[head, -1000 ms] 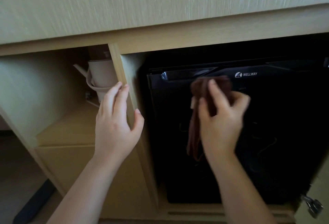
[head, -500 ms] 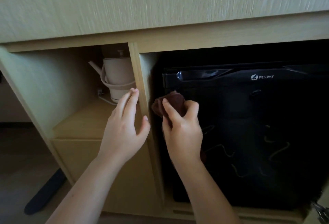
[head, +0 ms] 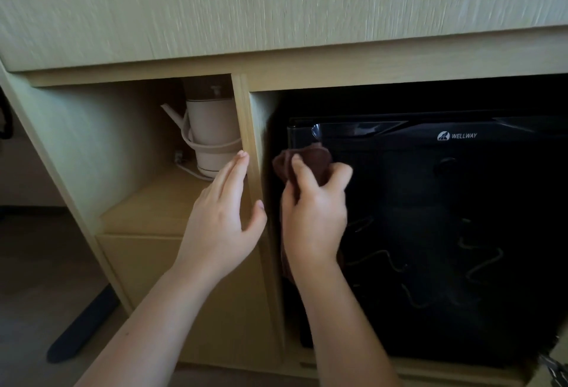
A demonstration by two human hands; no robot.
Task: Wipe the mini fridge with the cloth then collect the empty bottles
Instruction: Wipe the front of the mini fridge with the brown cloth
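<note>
Right hand (head: 313, 220) has its fingers (head: 299, 168) curled tight around a bunched-up dark brown cloth (head: 310, 161), soft and crumpled looking, with a tail of it hanging down behind the wrist. The wad is pressed on the upper left corner of the glossy black mini fridge door (head: 445, 233), just under the shiny handle strip along the top. The fridge is a boxy thing with a white WELLWAY logo (head: 457, 136) near the top, and the door is smooth enough to throw back faint squiggly reflections lower down. It sits inside the right-hand bay of a pale wood-grain cabinet (head: 276, 11), matte finish with fine streaky grain. Left hand (head: 221, 224) is flat and open, fingers straight and together, thumb spread, resting against the narrow upright wooden divider (head: 246, 116) between the two bays, not gripping anything. Behind that hand in the left bay there's a cream-coloured electric kettle (head: 212, 128), roundish plastic body with a thin pointed spout and a looped handle, standing on a light wood shelf (head: 153, 202) with its white cord trailing beside it. Bottom left is dim floor with a dark flat bar (head: 83, 328) lying on it, can't tell what that is.
</note>
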